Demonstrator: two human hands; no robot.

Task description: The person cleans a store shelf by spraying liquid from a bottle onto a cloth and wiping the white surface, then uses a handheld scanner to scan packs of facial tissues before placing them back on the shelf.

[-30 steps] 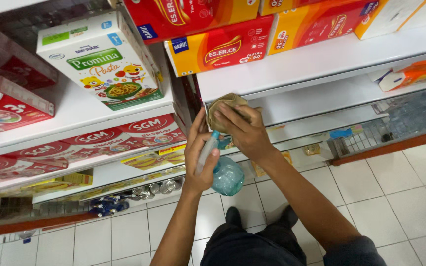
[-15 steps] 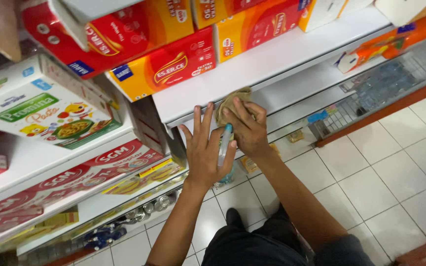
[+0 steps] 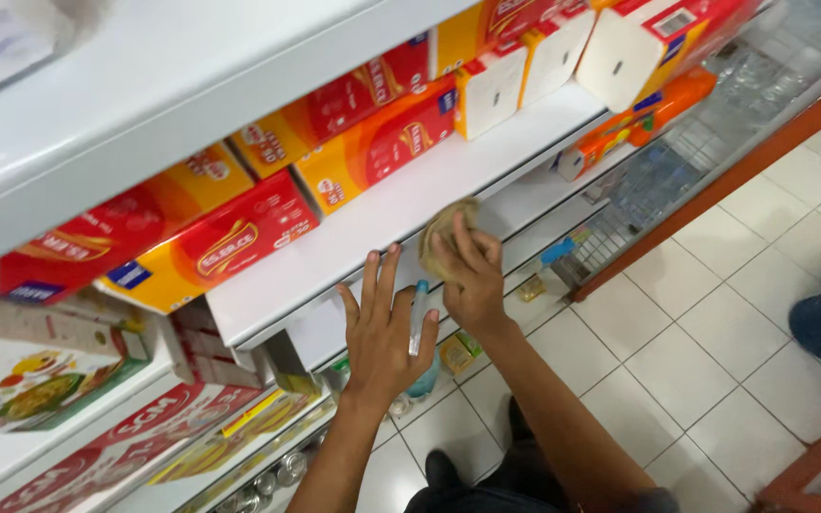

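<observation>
Right hand (image 3: 472, 280) grip clenched on crumpled brown cloth (image 3: 444, 237) against white shelf edge (image 3: 372, 237); left hand (image 3: 379, 332) fingers splayed, thumb pinning clear spray bottle (image 3: 418, 328).

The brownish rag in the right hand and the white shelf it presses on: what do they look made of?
The brownish crumpled rag under the right hand looks like soft woven cloth: it bunches and folds. The white shelf looks like painted sheet metal, smooth and faintly glossy with a thin folded front edge, though laminate can't be ruled out.

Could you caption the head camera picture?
Right hand presses a cloth on a white shelf; left hand holds a spray bottle.
</observation>
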